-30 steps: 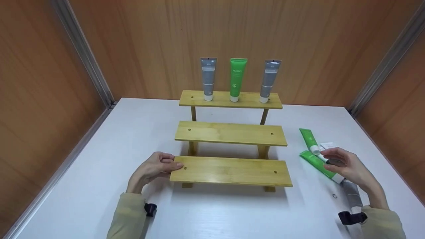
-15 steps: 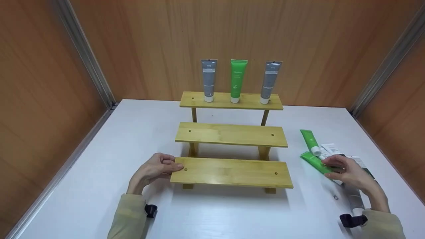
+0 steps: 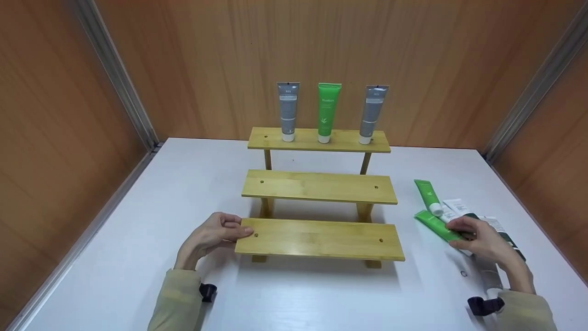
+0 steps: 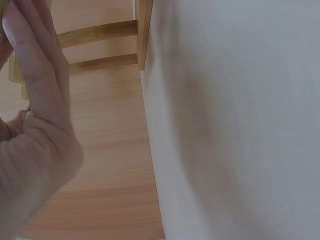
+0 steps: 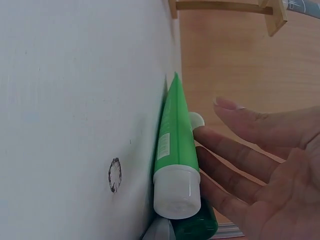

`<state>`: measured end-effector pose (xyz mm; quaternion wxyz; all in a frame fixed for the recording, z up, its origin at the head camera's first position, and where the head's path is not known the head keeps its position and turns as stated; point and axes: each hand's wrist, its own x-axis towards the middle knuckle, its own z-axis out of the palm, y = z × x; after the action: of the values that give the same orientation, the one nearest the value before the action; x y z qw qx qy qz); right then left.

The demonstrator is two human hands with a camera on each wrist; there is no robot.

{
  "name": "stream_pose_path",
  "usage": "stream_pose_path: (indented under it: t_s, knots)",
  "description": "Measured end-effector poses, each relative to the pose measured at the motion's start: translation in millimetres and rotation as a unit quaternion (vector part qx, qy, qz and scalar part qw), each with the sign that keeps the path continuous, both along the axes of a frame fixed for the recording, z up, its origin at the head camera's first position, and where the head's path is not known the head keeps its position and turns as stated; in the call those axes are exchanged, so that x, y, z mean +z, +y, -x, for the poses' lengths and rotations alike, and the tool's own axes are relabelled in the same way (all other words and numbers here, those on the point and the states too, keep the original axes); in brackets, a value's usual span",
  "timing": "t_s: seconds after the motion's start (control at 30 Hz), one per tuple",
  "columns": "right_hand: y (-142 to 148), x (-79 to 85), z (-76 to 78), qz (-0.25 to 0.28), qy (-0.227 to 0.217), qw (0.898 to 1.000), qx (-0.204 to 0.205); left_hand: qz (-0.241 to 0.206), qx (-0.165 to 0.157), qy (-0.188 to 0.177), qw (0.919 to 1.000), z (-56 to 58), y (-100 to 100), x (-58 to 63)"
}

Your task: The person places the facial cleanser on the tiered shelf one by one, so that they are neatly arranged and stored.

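In the head view my left hand (image 3: 212, 235) pinches the left end of the lowest board of a three-tier wooden display stand (image 3: 317, 238), thumb on top. My right hand (image 3: 487, 239) is over a loose group of squeeze tubes at the right. Its fingers lie extended along a green tube (image 5: 179, 135) with a white cap, fingertips right at its side, while the thumb stands apart. Another green tube (image 3: 427, 195) lies just beyond. White tubes with dark green ends (image 3: 498, 225) and a grey tube (image 3: 488, 276) lie partly hidden under or behind the right hand.
On the top board stand a grey tube (image 3: 288, 110), a green tube (image 3: 327, 110) and a second grey tube (image 3: 373, 112), caps down. A small ring-shaped mark (image 3: 463, 273) shows on the white table (image 3: 298, 299). Wooden panels (image 3: 321, 41) enclose the back and sides.
My right hand has lowered a little toward the near green tube, uncovering more of the white tubes. My left hand has stayed on the stand.
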<state>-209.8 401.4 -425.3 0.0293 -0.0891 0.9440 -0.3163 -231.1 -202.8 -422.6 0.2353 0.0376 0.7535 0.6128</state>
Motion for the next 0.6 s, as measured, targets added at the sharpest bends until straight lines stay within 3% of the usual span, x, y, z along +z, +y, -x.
stream_pose_path:
  t_s: [0.33,0.6]
  knots:
    - [1.0,-1.9,-0.2,0.024,-0.014,1.0,0.003,-0.005,0.009,0.0,0.9999,0.0,0.3,-0.7]
    - [0.1,-5.6,-2.2,0.022,-0.013,1.0,-0.016,-0.024,-0.003,0.002,0.9997,0.9,-1.5,-4.0]
